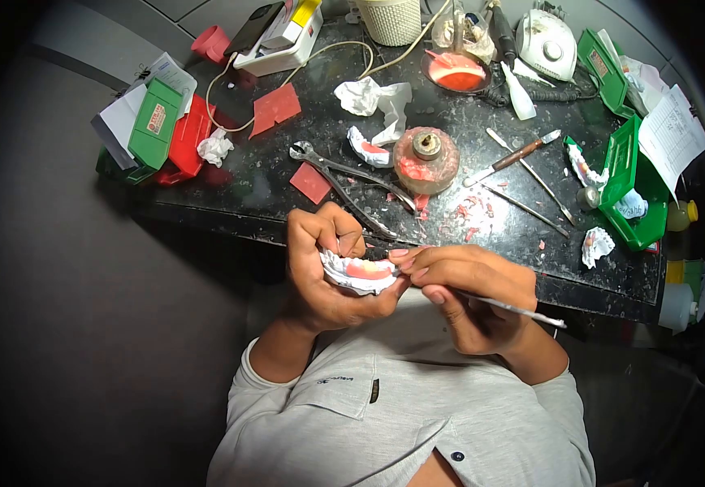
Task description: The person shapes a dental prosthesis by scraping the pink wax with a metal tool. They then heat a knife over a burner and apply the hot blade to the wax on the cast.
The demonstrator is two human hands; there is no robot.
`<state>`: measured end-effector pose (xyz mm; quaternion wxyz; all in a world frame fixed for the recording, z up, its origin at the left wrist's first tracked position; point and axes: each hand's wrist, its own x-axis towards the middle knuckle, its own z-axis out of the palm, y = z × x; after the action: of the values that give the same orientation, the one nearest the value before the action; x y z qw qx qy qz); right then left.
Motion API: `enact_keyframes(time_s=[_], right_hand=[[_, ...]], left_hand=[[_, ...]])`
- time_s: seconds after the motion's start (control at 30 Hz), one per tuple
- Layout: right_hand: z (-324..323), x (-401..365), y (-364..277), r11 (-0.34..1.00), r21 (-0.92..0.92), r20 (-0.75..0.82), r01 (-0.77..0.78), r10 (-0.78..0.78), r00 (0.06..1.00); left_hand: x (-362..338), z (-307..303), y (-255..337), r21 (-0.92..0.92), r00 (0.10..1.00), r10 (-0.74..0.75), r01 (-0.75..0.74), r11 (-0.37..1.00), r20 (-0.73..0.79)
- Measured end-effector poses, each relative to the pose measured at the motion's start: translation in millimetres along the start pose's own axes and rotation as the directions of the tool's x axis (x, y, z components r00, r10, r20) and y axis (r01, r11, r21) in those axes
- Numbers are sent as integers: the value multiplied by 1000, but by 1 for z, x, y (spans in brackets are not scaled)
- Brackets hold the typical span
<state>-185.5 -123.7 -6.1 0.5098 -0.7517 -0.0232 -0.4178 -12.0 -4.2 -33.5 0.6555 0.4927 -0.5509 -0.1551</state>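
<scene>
A U-shaped white plaster dental cast with pink wax and pale teeth is held just off the front edge of the black, speckled counter, above the lap. Around it the left hand is curled, the cast being gripped between thumb and bent fingers. By the right hand a slim grey metal instrument is pinched between thumb and fingers, its free end pointed away to the right; the fingertips are brought up to the right end of the cast (whether the working tip is touching it cannot be told, since it is covered by the fingers).

Near the middle of the front edge, long-handled metal pliers are laid aslant beside a small square pink wax sheet. Behind the pliers a second white plaster cast with pink wax is set, just beside a round glass burner spotted with pink. To the right of the burner, a wooden-handled knife is crossed with a thin metal spatula, and pink wax shavings are scattered near them. Toward the right edge an open green plastic box is placed; at the left end, green and red plastic boxes are topped with papers.
</scene>
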Motion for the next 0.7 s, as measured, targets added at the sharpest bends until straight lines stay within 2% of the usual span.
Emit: enact_keyframes(time_s=[0.07,0.1,0.17,0.27,0.4,0.7], right_hand=[[-4,1,4,999,50,-1,-22,22,1000],[-5,2,5,994,100,-1,-44,44,999],[-3,0,8,982,168,3,-85,86,996],[3,-4,10,860,464,4,-214,239,971],[1,-4,9,852,458,32,-253,269,963],[-2,-4,13,849,473,74,-234,227,971]], left_hand=[[1,2,5,-109,995,-102,102,989,4],[2,1,5,-109,995,-103,103,989,3],[3,-1,5,-173,983,-142,160,972,114],[5,-2,6,-218,976,-164,193,957,142],[5,-3,8,-236,963,-212,247,940,165],[4,-2,12,-260,954,-240,282,924,182]])
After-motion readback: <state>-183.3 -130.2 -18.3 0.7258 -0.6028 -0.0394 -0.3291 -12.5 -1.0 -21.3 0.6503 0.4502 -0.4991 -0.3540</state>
